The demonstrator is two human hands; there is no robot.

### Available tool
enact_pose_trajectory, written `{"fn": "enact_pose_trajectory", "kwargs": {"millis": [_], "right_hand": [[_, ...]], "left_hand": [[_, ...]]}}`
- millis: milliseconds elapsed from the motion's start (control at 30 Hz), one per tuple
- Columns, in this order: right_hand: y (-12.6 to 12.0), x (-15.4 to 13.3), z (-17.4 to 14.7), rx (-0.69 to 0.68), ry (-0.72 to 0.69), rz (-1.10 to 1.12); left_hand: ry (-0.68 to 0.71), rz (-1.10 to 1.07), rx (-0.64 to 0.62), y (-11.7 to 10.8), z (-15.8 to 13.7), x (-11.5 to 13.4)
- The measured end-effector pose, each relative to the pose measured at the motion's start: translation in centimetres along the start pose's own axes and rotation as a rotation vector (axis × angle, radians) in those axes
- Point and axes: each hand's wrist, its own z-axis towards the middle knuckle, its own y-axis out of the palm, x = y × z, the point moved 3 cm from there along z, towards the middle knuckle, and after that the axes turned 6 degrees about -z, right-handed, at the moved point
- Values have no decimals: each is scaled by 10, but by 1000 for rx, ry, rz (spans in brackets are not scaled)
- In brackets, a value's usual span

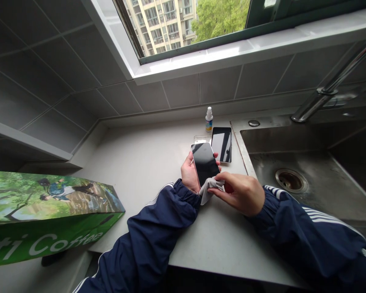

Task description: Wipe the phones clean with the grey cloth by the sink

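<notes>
My left hand (pixel 189 174) is wrapped round a smartphone (pixel 205 162), its dark screen facing up and its fingertips showing along the right edge. A light grey cloth (pixel 210 189) is pinched between the thumb and fingers of my right hand (pixel 243 193). The cloth touches the lower end of the phone. Just behind, a second dark-screened phone (pixel 222 145) lies flat on the counter. A clear case (pixel 201 138) is partly hidden by the held phone. Beyond them stands a small white bottle (pixel 209 119) with a blue and yellow label.
A steel sink (pixel 320 171) with a drain (pixel 291 180) and a chrome faucet (pixel 315 103) is on the right. The pale counter (pixel 140 150) runs to a tiled wall below a window. A green printed coffee bag (pixel 55 215) stands at the left.
</notes>
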Motion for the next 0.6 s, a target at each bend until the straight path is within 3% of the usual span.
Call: {"fn": "enact_pose_trajectory", "kwargs": {"millis": [200, 433, 600], "right_hand": [[-3, 1, 2, -28, -34, -10], [-16, 10, 12, -5, -143, 88], [-13, 9, 11, -14, -137, 170]], "left_hand": [[-81, -18, -35, -1, 0, 0], [-72, -147, -59, 4, 0, 8], [-91, -95, -70, 1, 0, 7]]}}
